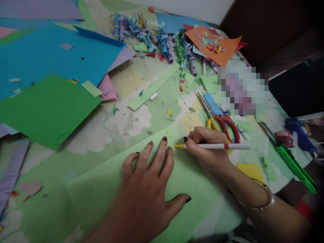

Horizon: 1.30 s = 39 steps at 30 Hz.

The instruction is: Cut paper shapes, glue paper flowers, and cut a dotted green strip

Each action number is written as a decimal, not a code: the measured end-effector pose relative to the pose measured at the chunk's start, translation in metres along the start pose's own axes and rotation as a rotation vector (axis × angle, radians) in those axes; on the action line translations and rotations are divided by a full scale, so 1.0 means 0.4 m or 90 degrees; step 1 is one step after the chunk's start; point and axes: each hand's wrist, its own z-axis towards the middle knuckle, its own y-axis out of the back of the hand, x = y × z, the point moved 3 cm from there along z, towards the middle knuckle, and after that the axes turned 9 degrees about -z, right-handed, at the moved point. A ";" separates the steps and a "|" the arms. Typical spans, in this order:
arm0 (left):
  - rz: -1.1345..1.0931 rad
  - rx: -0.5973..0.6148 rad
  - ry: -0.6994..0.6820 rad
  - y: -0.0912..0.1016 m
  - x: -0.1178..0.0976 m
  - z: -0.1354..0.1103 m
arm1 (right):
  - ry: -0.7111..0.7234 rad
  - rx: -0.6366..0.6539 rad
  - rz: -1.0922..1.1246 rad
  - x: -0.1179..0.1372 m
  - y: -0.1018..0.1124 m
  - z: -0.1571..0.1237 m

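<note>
My left hand lies flat with fingers spread on a light green paper sheet at the near edge of the table. My right hand grips a white pen with a yellow tip, its tip resting on the same green sheet just right of my left fingertips. A thin bracelet sits on my right wrist.
Red and yellow handled scissors lie just behind my right hand. A green cutter lies at the right. Large blue and green paper sheets cover the left. Rolled paper curls and an orange sheet sit at the back.
</note>
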 end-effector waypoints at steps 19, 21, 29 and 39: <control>0.006 -0.011 -0.004 -0.001 0.000 0.002 | -0.003 -0.016 0.023 -0.003 -0.001 -0.001; 0.006 -0.011 -0.005 -0.002 0.000 0.003 | 0.000 -0.024 0.015 -0.003 0.000 -0.001; 0.006 -0.012 -0.004 -0.001 -0.002 0.001 | 0.004 -0.004 0.010 0.001 0.003 -0.003; 0.008 -0.008 -0.006 -0.002 -0.001 -0.001 | 0.010 -0.023 0.015 0.000 0.000 0.000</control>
